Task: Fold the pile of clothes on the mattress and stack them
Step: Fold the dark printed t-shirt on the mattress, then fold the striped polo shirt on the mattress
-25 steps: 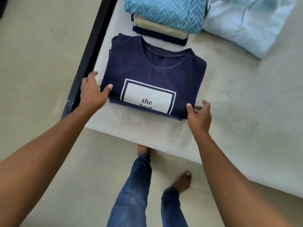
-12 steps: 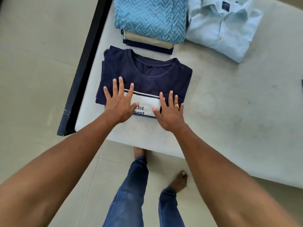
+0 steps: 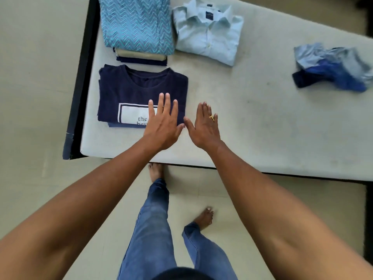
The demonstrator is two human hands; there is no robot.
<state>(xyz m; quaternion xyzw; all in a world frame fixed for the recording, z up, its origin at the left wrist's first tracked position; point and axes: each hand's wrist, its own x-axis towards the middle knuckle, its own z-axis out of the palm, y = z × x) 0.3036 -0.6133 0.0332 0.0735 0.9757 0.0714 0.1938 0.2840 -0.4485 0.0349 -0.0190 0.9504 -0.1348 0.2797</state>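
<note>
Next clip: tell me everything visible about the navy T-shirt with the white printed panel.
The navy T-shirt, seemingly soft knit, is folded into a flat rectangle, round neckline away from the person, near the left edge of the mattress, before the folded stack. Its white framed panel reads "the"; the next line is partly hidden. The left hand, fingers straight, covers its front right corner; contact is unclear.

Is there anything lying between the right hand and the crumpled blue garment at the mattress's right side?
Nothing visible. Only bare grey mattress lies between the right hand and the crumpled blue garment; the folded light-blue shirt lies farther back.
</note>
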